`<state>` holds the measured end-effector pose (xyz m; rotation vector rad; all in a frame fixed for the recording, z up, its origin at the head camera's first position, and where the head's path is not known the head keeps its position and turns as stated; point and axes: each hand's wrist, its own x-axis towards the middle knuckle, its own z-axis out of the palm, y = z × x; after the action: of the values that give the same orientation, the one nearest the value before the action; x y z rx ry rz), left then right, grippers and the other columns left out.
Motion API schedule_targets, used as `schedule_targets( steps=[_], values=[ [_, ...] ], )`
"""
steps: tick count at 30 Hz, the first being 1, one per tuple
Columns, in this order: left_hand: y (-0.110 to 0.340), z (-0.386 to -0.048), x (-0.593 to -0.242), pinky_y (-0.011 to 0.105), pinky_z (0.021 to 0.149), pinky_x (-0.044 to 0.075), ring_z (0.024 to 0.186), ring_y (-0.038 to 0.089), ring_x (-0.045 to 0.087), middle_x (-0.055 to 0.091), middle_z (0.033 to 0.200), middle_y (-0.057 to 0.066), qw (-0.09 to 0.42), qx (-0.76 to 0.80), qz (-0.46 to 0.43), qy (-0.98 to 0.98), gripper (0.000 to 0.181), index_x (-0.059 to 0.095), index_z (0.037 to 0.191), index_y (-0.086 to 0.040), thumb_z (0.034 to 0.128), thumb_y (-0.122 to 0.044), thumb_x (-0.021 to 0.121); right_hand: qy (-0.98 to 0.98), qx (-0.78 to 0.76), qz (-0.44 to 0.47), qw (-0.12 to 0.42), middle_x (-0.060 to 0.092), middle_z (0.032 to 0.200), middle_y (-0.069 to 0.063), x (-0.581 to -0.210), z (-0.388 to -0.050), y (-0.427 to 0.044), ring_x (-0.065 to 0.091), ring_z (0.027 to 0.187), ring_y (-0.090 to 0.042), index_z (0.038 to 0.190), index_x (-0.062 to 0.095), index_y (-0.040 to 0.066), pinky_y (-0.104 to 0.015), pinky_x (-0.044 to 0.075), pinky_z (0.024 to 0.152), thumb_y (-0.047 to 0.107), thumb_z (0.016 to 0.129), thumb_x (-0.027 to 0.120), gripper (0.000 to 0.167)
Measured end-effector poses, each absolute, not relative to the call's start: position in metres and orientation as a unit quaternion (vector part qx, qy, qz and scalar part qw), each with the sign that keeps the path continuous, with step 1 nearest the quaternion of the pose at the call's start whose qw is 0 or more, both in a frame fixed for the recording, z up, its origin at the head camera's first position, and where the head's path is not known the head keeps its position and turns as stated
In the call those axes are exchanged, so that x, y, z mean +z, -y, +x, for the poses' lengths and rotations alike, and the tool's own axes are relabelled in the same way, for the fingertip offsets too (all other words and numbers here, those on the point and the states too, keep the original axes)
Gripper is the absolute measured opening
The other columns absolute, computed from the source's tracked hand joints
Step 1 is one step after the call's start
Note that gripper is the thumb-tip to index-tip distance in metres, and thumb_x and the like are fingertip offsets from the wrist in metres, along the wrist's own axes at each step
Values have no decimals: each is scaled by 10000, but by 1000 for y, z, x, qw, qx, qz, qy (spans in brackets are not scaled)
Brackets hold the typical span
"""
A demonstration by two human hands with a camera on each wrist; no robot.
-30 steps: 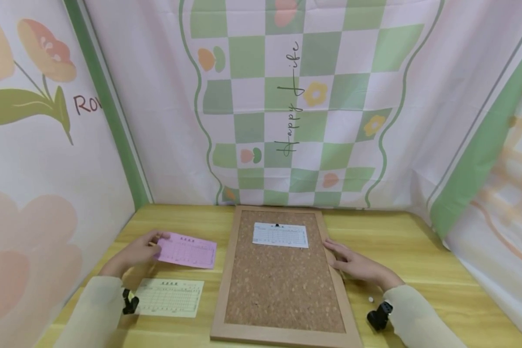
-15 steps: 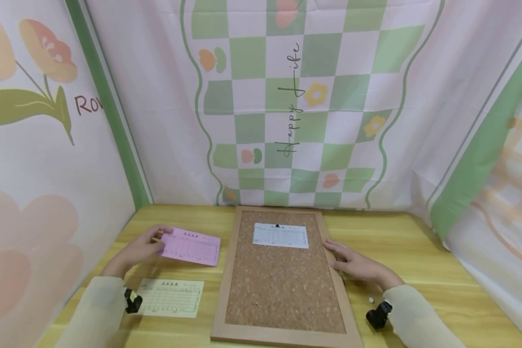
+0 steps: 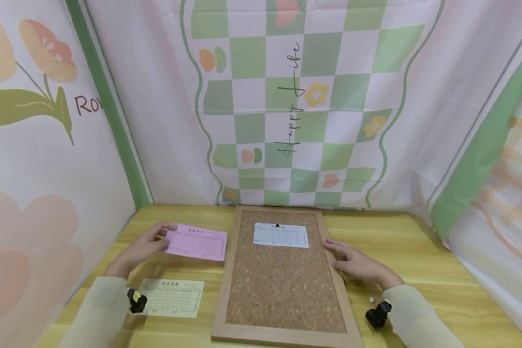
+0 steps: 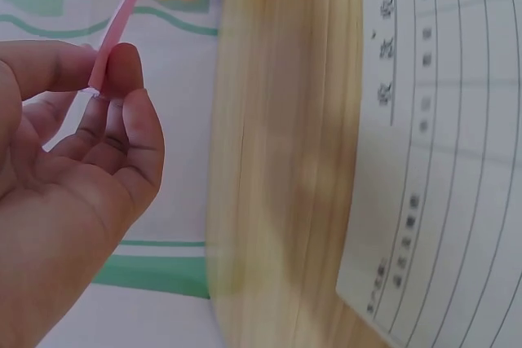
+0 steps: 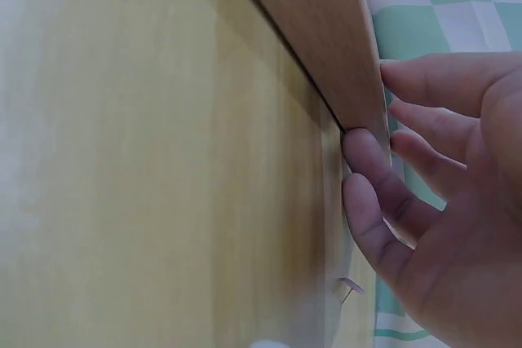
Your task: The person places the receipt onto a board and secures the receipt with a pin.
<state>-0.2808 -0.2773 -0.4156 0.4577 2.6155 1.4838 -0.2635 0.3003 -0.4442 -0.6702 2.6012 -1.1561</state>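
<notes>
My left hand point(image 3: 144, 245) pinches the left end of a pink printed form slip point(image 3: 196, 242) between thumb and fingers, just left of the corkboard. In the left wrist view, this pink slip point(image 4: 118, 30) shows edge-on at the fingertips. A pale yellow printed slip point(image 3: 174, 298) lies on the table below that hand. On the wood-framed corkboard point(image 3: 287, 290), a white printed slip point(image 3: 280, 236) is fixed near the top by a small black pin or clip point(image 3: 277, 225). My right hand point(image 3: 356, 263) rests against the board's right edge, its fingertips touching the frame point(image 5: 334, 46).
A thumbtack point(image 5: 351, 287) lies on the table beside the board's right side. A small white object point(image 3: 371, 299) sits near the right wrist. Printed curtains point(image 3: 304, 96) hang behind the wooden table point(image 3: 417, 251) and at its sides.
My left hand has moved right and slightly away from me, bringing the pink slip close to the corkboard's left frame. The right hand has stayed at the board's edge.
</notes>
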Motion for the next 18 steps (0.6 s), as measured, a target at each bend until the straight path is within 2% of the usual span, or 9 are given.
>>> schedule_targets(
  steps=[3,4,7,11,14,18],
  values=[
    [275,-282,-417,374,869,512,1045,299,574,525,1236,226,53,500,163,-849,409,465,1402,-2,998,-37,519,-890,-384,-226,93,177,1559,-353,-445,-264,-300,342,1323,-572,1500,359,-71,-643,330,1047,149,1026,576,566],
    [274,-282,-418,367,864,512,1041,295,573,528,1235,222,52,499,165,-849,405,471,1399,-9,997,-34,519,-892,-382,-224,90,188,1557,-350,-445,-264,-300,425,1255,-558,1497,367,-69,-620,389,1011,150,1021,587,568],
    [271,-282,-419,361,862,509,1043,296,571,533,1243,223,50,501,169,-848,405,476,1400,-21,997,-26,515,-898,-374,-216,79,253,1542,-335,-446,-265,-300,553,1104,-405,1484,404,-54,-494,488,909,169,1006,619,569],
    [265,-281,-420,365,876,502,1063,300,571,533,1262,220,56,507,168,-844,397,479,1401,-28,1004,-28,509,-900,-370,-223,63,385,1478,-321,-444,-266,-300,572,1031,-275,1453,439,-72,-364,495,831,157,991,640,553],
    [260,-281,-421,365,881,498,1071,292,569,538,1273,209,61,509,170,-842,389,487,1396,-32,1008,-41,515,-901,-366,-229,48,470,1412,-308,-441,-267,-299,581,1023,-281,1425,470,-80,-358,504,819,136,984,644,521],
    [255,-282,-422,372,888,493,1073,288,574,543,1275,200,65,513,175,-838,383,488,1396,-37,1015,-57,514,-903,-362,-228,42,507,1374,-288,-436,-269,-296,567,1016,-276,1395,514,-64,-379,497,803,153,989,639,478]
  ],
)
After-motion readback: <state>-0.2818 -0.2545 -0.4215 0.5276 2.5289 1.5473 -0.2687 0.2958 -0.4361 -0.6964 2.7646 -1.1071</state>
